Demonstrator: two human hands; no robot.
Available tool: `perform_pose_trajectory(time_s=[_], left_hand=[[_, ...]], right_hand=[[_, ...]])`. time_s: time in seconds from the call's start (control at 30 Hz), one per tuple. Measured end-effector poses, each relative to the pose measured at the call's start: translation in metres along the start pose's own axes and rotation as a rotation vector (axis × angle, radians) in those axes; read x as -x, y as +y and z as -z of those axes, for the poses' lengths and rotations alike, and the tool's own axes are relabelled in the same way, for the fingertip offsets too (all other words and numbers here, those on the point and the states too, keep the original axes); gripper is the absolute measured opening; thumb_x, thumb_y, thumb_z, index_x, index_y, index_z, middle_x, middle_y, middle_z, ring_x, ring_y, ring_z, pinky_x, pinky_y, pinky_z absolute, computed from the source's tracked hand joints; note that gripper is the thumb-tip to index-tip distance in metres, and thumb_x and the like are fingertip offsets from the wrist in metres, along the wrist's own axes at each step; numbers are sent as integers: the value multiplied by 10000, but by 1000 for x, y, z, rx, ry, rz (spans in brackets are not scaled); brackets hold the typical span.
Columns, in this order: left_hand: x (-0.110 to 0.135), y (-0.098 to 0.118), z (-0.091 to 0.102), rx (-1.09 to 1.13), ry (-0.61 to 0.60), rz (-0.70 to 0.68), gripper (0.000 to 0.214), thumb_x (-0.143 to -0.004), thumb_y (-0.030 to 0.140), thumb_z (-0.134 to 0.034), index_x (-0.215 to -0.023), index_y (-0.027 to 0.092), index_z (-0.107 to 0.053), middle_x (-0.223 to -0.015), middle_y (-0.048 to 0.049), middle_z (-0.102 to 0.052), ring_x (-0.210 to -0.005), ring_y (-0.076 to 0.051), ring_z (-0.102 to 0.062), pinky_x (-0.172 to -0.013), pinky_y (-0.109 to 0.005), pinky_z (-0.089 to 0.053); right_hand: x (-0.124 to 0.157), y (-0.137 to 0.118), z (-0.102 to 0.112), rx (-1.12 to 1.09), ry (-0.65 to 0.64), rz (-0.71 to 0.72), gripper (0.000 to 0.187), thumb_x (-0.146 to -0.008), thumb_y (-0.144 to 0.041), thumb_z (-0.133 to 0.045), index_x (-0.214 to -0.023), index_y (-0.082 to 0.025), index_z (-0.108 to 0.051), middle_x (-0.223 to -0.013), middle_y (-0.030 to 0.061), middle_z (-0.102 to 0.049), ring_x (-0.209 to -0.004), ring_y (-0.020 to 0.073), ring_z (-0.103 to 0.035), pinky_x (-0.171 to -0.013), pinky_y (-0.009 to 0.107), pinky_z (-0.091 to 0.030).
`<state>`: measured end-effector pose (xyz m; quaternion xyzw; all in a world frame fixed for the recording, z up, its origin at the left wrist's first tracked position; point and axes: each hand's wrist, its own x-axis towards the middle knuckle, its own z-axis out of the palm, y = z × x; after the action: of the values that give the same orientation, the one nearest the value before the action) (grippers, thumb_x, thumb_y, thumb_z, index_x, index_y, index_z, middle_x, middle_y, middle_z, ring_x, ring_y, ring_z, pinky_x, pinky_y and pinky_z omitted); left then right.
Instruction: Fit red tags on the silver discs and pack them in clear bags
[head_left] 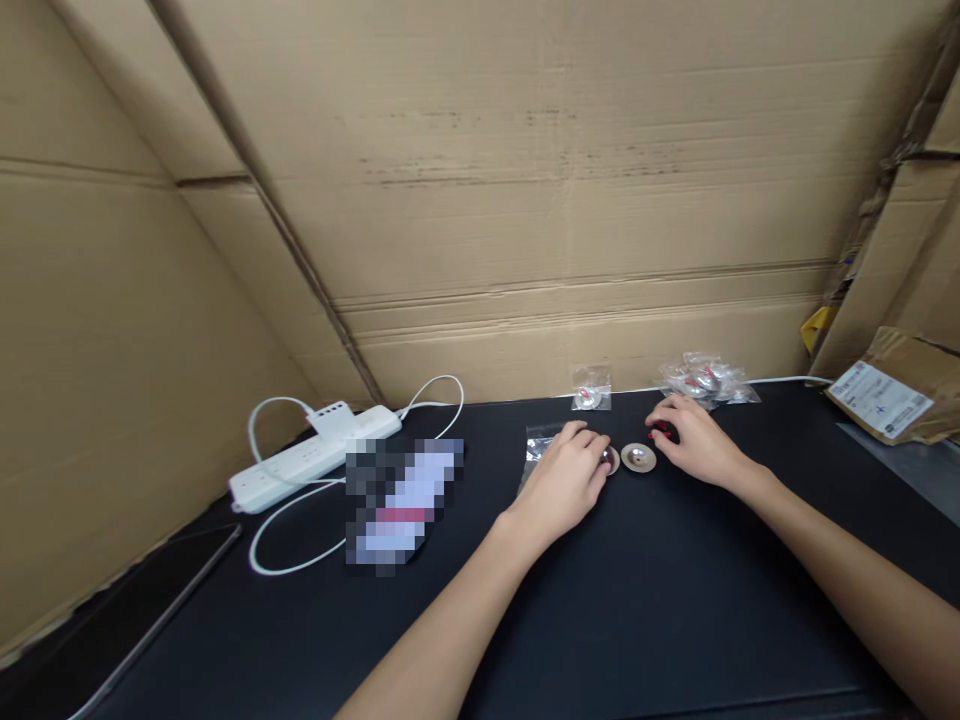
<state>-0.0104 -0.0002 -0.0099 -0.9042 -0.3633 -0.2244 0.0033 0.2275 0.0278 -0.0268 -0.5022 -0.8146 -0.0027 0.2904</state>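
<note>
My left hand (pixel 571 467) rests low over the black tabletop, its fingers curled onto the edge of a small shiny metal disc (pixel 615 461) that they mostly cover. Just to the right lies another round metal disc (pixel 638 458), dished in the middle, touched by neither hand. On its far side my right hand (pixel 691 442) is closed, thumb and fingers pinching a small red and dark piece (pixel 660 432) whose kind I cannot make out. A clear plastic bag (pixel 537 446) lies partly beneath my left hand.
A bagged disc (pixel 589 395) and a pile of bagged discs (pixel 705 380) lie by the cardboard wall (pixel 562 200). Leftward are a white power strip (pixel 315 460), its cable, a pixelated object (pixel 405 505) and a dark flat panel (pixel 142 610). A labelled carton (pixel 900 390) sits right.
</note>
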Motion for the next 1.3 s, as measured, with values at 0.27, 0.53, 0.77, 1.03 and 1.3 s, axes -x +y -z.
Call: perform_pose_trajectory(time_s=[0.27, 0.53, 0.77, 1.03, 1.3], left_hand=[[-2, 2, -4, -63, 38, 74, 208, -899, 184, -522, -1081, 145, -616, -979, -96, -604, -975, -267, -516, -844, -401, -453], [-6, 3, 2, 458, 179, 346, 89, -898, 161, -498, -897, 196, -580, -679, -6, -627, -623, -161, -611, -613, -272, -446], [-15, 16, 9, 1306, 115, 602, 156, -884, 251, -573, -900, 107, -633, -824, -112, -700, -678, -184, -684, -591, -282, -538], [-10, 20, 9, 1654, -11, 442, 251, -903, 318, -603, -982, 105, -709, -1023, -138, -704, -941, -238, -689, -913, -409, -529], [-11, 14, 15, 1779, -19, 427, 338, -806, 254, -737, -1113, 138, -660, -1006, -109, -714, -878, -208, -705, -970, -442, -504]], right_hand=[[1, -25, 4, -60, -96, 69, 94, -824, -288, -645, -821, -194, -633, -884, 84, -631, -920, 263, -552, -832, 415, -445], [-1, -40, 2, -711, -25, -179, 123, -941, -341, -481, -938, -218, -471, -656, -14, -642, -451, 137, -585, -501, 266, -472], [1, -57, -3, -803, 15, -138, 258, -908, -367, -546, -1075, -190, -632, -714, 5, -646, -489, 109, -555, -482, 232, -447], [0, -48, -4, -740, -96, -147, 220, -878, -395, -600, -863, -178, -635, -586, -44, -510, -519, 95, -476, -512, 217, -404], [-3, -54, 2, -1060, -157, -216, 264, -839, -437, -653, -861, -176, -614, -574, -55, -507, -475, 74, -467, -442, 187, -366]])
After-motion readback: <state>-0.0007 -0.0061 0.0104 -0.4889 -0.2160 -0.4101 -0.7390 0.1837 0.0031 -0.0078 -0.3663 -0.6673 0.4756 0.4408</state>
